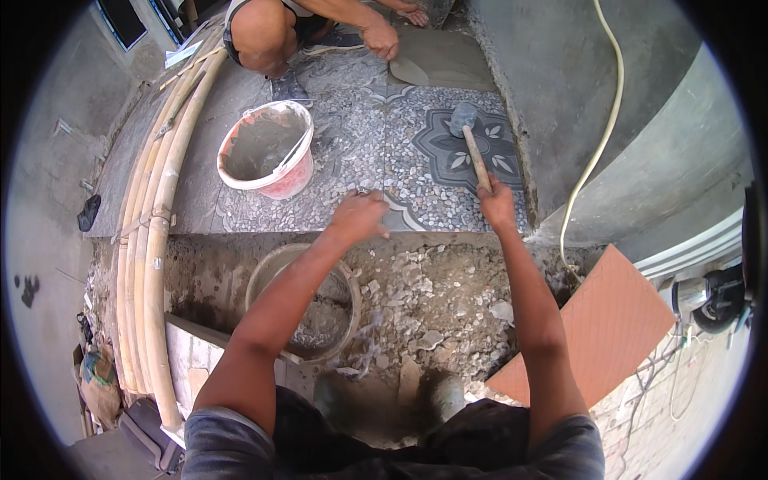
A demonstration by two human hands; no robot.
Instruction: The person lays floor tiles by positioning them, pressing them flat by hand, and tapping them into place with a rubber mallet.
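My right hand (498, 204) is wrapped round the wooden handle of a mallet (475, 152). The mallet's grey head is over a patterned floor tile (416, 172) with a dark flower design; whether it touches cannot be told. My left hand (360, 216) rests at the near edge of the tiles, thumb apart from the fingers and nothing seen in it. Just beyond it stands a white and red bucket (288, 178) holding grey mortar (264, 142). Spread wet mortar (448, 60) lies past the flower tile.
A co-worker's hand (380, 40) is at the wet mortar's edge. Bamboo poles (152, 264) run along the left. Below my left forearm sits a round tub (352, 320); rubble (416, 288) lies beside it. A reddish tile (616, 320) leans at right, under a pale hose (612, 112).
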